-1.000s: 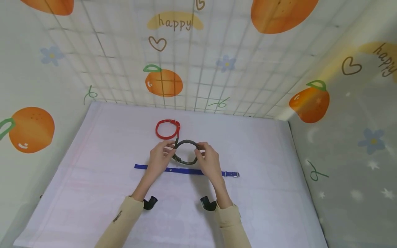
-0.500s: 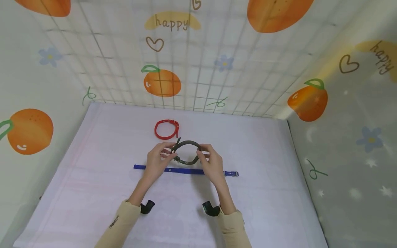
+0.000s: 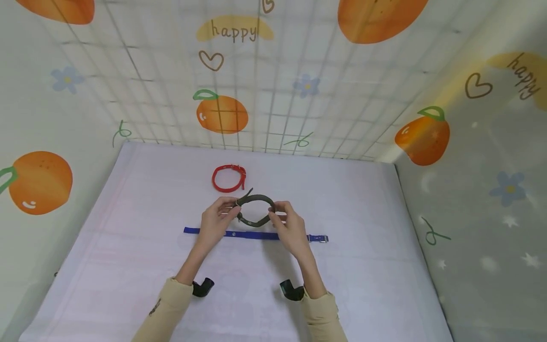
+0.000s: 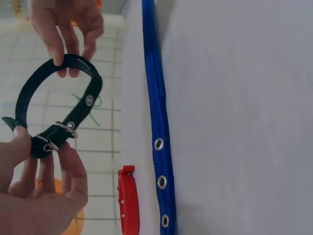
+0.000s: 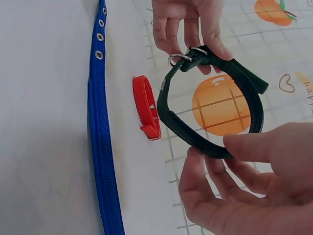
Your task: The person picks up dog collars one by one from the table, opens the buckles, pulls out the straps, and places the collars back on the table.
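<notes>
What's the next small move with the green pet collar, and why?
Probably lower the green pet collar to the table: it is already looped, held between the left hand and right hand, while the red pet collar lies looped and the blue pet collar lies straight, unfastened.

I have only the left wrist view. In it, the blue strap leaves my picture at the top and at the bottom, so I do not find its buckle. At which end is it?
Observer: The head view shows the buckle at the right-hand end of the blue strap.
Operator: Thank you. I see well how the left hand and the right hand hold the dark green collar. But the red collar shows me only its side. Which shape does it make?
Observer: Seen from the head view, it makes a round loop.
</notes>
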The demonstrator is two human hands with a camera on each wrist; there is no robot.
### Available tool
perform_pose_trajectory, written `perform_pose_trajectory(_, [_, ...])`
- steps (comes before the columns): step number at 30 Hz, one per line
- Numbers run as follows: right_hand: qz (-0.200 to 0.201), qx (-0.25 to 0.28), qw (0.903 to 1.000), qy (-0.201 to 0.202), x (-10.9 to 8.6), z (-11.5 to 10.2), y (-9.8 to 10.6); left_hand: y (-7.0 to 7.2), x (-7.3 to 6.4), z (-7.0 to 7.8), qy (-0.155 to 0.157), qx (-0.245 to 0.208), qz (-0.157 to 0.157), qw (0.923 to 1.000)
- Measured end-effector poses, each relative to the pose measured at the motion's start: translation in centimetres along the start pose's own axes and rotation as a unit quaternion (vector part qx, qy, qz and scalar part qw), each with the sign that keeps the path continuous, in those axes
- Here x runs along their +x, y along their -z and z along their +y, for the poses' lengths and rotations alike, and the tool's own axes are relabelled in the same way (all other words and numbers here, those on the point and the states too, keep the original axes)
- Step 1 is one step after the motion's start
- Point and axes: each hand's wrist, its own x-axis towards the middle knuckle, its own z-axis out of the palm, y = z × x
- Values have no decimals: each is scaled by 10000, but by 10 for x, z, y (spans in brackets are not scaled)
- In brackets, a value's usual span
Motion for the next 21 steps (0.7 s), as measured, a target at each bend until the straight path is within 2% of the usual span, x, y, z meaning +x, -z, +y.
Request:
perform_pose_trajectory(4, [-125,-2,9999,-38,-2,-1,1,1,1,0,220,-218,-81,9995])
perform_pose_trajectory(9, [-182,-192,9996,42,-3,-2,3,1,-1,3,189,-249,-52,9995])
perform_pose_trajectory(12, [11,-194,9993,329,-4,-5,5,0,-2,6,75,-116,-47,9999])
perform_pose_trajectory(16, [316,-250,9948,931,-4,-12,8,-2,-3,11,-161,168,-46,9997])
perform_pose_trajectory(21, [213,-475,9883,1434,-1,-20,7,-4,-4,19,-517,460,-95,9976])
